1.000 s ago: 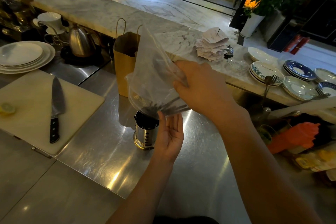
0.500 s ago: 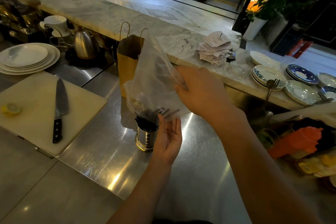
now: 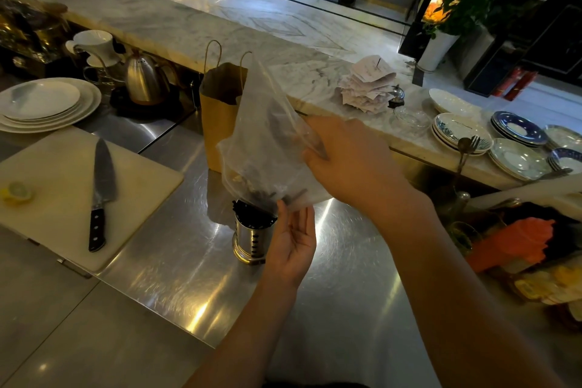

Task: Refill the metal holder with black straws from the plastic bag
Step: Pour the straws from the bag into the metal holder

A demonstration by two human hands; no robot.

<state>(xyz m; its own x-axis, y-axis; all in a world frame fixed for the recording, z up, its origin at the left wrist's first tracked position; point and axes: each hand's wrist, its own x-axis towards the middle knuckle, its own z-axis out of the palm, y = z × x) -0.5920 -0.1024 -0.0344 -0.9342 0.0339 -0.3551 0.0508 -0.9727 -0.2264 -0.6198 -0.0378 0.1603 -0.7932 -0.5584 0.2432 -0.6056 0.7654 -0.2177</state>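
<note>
Right hand [image 3: 349, 164] clamped the upended plastic bag [image 3: 267, 148]; more black straws [image 3: 252, 217] had dropped into the metal holder [image 3: 250, 242], left hand [image 3: 294, 239] open beside it.

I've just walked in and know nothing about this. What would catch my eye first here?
Dead centre, the right hand holds a clear plastic bag tipped over a shiny metal holder full of black straws on the steel counter, with the left hand open beside it. At the left, a big knife lies on a pale cutting board.
</note>
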